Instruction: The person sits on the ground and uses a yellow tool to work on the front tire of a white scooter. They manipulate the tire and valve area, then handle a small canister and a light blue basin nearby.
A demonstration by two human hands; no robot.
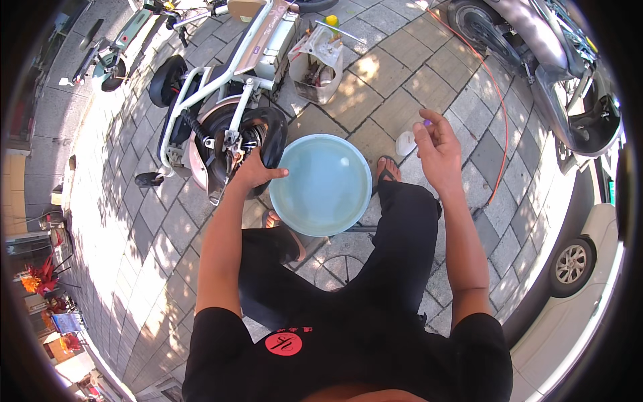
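Note:
A light-blue round basin, apparently with water in it, is between my feet. At its left, my left hand is closed around a black inner tube hanging loose at the wheel of a white electric bike. Its thumb stretches out over the basin's rim; the other fingers are partly hidden. To the right of the basin, my right hand is raised, thumb and forefinger pinched on a small purple thing, too small to make out. Near those fingers, a whitish round thing shows at ground level.
Beyond the basin stands a cut-open whitish container with tools and a yellow-capped item. An orange hose crosses the paving on the right. A scooter and a white car are farther right, another bike far left.

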